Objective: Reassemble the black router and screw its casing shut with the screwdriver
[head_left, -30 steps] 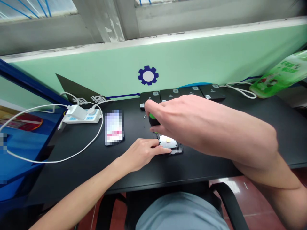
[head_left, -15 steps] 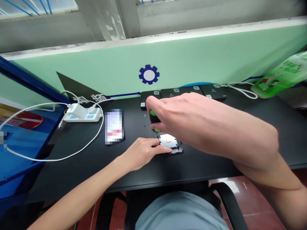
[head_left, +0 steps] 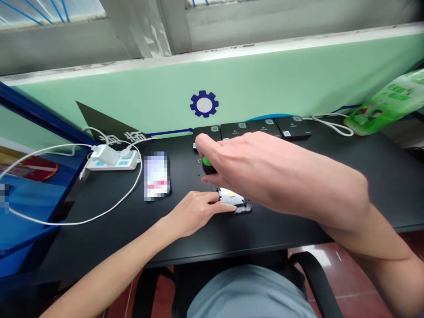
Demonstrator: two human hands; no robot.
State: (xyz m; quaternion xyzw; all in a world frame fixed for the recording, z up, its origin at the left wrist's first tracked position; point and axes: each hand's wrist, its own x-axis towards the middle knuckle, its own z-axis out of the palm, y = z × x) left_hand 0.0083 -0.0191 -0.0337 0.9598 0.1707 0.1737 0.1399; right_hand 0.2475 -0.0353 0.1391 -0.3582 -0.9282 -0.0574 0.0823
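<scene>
Still pinning the device (head_left: 241, 204) under flat, pressed-together left hand (head_left: 192, 214) fingers; gripping the screwdriver handle (head_left: 207, 162) in curled right hand (head_left: 245, 165) fingers, nudged slightly left (tip hidden).

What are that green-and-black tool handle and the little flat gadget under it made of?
The green-and-black rounded tool handle in the right hand looks like matte plastic or rubber: solid colours, no glint. The small flat black gadget under the left hand seems a plastic shell around a silvery plate, probably metal, since it reflects light.
</scene>
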